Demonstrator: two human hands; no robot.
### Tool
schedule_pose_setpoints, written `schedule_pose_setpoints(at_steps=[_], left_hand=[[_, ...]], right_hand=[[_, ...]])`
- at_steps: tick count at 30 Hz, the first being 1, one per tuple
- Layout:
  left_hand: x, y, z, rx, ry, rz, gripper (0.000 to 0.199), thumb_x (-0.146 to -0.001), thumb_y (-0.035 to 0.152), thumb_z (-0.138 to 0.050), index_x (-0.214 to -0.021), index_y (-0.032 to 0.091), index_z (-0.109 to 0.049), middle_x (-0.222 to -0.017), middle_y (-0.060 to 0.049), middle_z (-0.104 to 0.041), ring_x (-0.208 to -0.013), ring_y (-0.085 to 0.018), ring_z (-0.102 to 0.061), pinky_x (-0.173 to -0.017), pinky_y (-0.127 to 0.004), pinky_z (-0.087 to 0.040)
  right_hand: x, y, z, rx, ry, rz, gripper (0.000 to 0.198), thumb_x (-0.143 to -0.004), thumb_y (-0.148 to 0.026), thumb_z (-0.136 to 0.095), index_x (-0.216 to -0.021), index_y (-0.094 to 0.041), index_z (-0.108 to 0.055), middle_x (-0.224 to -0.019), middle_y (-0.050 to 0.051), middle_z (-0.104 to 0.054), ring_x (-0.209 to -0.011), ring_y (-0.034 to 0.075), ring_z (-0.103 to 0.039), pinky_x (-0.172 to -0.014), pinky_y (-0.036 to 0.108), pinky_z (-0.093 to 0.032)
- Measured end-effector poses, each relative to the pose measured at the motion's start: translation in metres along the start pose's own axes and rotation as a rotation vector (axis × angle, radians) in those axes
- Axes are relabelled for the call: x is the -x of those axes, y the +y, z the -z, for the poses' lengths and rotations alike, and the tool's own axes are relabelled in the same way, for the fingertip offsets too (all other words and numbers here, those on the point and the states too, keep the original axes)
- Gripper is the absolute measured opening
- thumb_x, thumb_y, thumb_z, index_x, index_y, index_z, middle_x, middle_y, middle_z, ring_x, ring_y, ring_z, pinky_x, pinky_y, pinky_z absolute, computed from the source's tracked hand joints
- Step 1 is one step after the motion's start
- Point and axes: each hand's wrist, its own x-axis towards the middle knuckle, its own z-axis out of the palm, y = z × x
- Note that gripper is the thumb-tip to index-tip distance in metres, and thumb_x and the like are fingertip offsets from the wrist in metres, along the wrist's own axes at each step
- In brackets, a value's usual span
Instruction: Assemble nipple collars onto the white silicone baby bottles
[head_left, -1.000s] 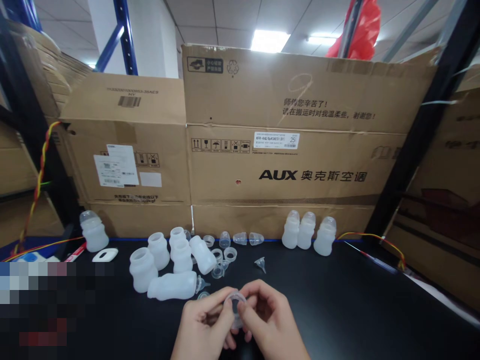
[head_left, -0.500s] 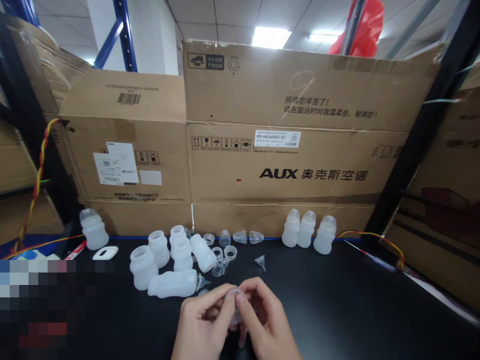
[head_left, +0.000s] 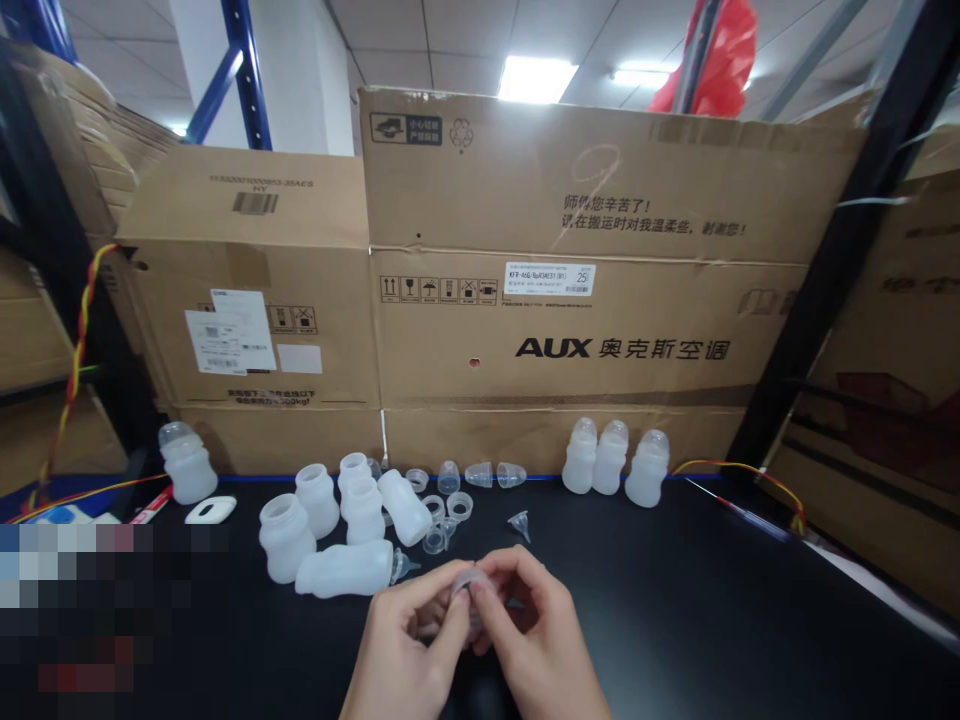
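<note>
My left hand (head_left: 412, 635) and my right hand (head_left: 536, 630) meet low in the middle of the view, both closed on one translucent bottle collar ring (head_left: 471, 578). Both thumbs press at the ring's near side, and the other fingers curl behind it. A small clear tip shows between the right fingers, perhaps part of a nipple; most of it is hidden. Just beyond the left hand, a white bottle (head_left: 345, 569) lies on its side with a clear nipple (head_left: 405, 565) by its mouth. Another loose nipple (head_left: 520, 525) rests farther back, beyond the right hand.
Several open bottles (head_left: 288, 540) stand to the left. Loose rings (head_left: 460, 507) and clear caps (head_left: 478, 475) lie at the back. Three capped bottles (head_left: 647, 470) stand back right, another (head_left: 187, 465) back left. Cardboard (head_left: 450, 430) walls the black table (head_left: 712, 620).
The ring has turned slightly and more of its rim shows between my thumbs. A small clear tip now shows between the right fingers. The view has shifted slightly; the bottles stay put.
</note>
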Motion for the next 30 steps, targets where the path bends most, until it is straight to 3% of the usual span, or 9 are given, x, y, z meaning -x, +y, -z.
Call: schedule_pose_setpoints(at_steps=[4,8,12,15,19,23,26,30], left_hand=[[-0.004,0.013,0.007,-0.079,-0.042,0.001,0.032,-0.087,0.049,-0.078,-0.099,0.02,-0.087,-0.074,-0.004,-0.077,-0.064,-0.017,-0.07,-0.056,-0.019,-0.059],[-0.005,0.017,0.01,-0.195,-0.023,-0.055,0.029,-0.09,0.046,-0.075,-0.101,0.022,-0.087,-0.091,-0.008,-0.08,-0.08,-0.022,-0.076,-0.063,-0.022,-0.063],[-0.005,0.012,0.003,-0.033,0.087,-0.007,0.042,-0.086,0.046,-0.081,-0.121,0.023,-0.074,-0.095,-0.005,-0.082,-0.081,-0.02,-0.079,-0.072,-0.024,-0.065],[-0.006,0.012,0.002,-0.019,0.146,0.003,0.032,-0.082,0.043,-0.086,-0.103,0.022,-0.073,-0.089,-0.003,-0.081,-0.081,-0.019,-0.079,-0.073,-0.022,-0.063],[-0.01,0.023,0.009,-0.142,0.024,-0.069,0.024,-0.091,0.042,-0.077,-0.105,0.023,-0.083,-0.101,-0.005,-0.076,-0.092,-0.021,-0.077,-0.076,-0.022,-0.064],[-0.01,0.026,0.012,-0.282,-0.143,-0.146,0.03,-0.099,0.04,-0.066,-0.121,0.027,-0.082,-0.108,-0.007,-0.073,-0.09,-0.02,-0.076,-0.077,-0.025,-0.065],[-0.008,0.018,0.008,-0.23,-0.041,-0.143,0.036,-0.095,0.04,-0.071,-0.128,0.026,-0.077,-0.115,-0.009,-0.076,-0.101,-0.023,-0.077,-0.085,-0.029,-0.067],[-0.006,0.012,0.001,-0.171,0.104,-0.069,0.032,-0.09,0.047,-0.076,-0.11,0.022,-0.08,-0.107,-0.007,-0.075,-0.098,-0.025,-0.078,-0.08,-0.031,-0.07]], right_hand=[[0.0,-0.008,0.002,-0.018,-0.054,-0.012,0.046,-0.087,-0.062,-0.079,-0.094,-0.017,-0.07,-0.071,-0.001,-0.064,-0.059,0.014,-0.064,-0.054,0.026,-0.058],[0.0,-0.01,0.001,-0.02,-0.06,-0.028,0.052,-0.082,-0.066,-0.081,-0.095,-0.017,-0.072,-0.077,0.003,-0.068,-0.066,0.016,-0.066,-0.058,0.027,-0.061],[0.0,-0.009,-0.004,-0.205,0.056,-0.184,0.057,-0.072,-0.066,-0.09,-0.091,-0.019,-0.066,-0.08,0.001,-0.07,-0.063,0.017,-0.071,-0.061,0.032,-0.065],[0.001,-0.01,-0.006,-0.251,0.059,-0.176,0.062,-0.074,-0.064,-0.09,-0.109,-0.021,-0.062,-0.081,-0.001,-0.071,-0.063,0.017,-0.073,-0.062,0.032,-0.065],[0.004,-0.009,0.0,-0.08,-0.066,-0.072,0.059,-0.087,-0.065,-0.078,-0.119,-0.02,-0.057,-0.075,-0.003,-0.069,-0.064,0.015,-0.07,-0.063,0.027,-0.061],[0.001,-0.005,0.005,-0.04,-0.146,-0.122,0.057,-0.092,-0.071,-0.068,-0.113,-0.021,-0.052,-0.066,-0.007,-0.064,-0.054,0.013,-0.067,-0.054,0.025,-0.058],[-0.001,-0.003,0.004,-0.15,-0.114,-0.171,0.055,-0.091,-0.072,-0.068,-0.107,-0.023,-0.049,-0.071,-0.004,-0.071,-0.055,0.014,-0.069,-0.055,0.027,-0.061],[0.001,-0.003,-0.004,-0.25,-0.071,-0.192,0.059,-0.087,-0.071,-0.074,-0.111,-0.024,-0.049,-0.083,0.0,-0.076,-0.062,0.017,-0.075,-0.053,0.027,-0.061]])
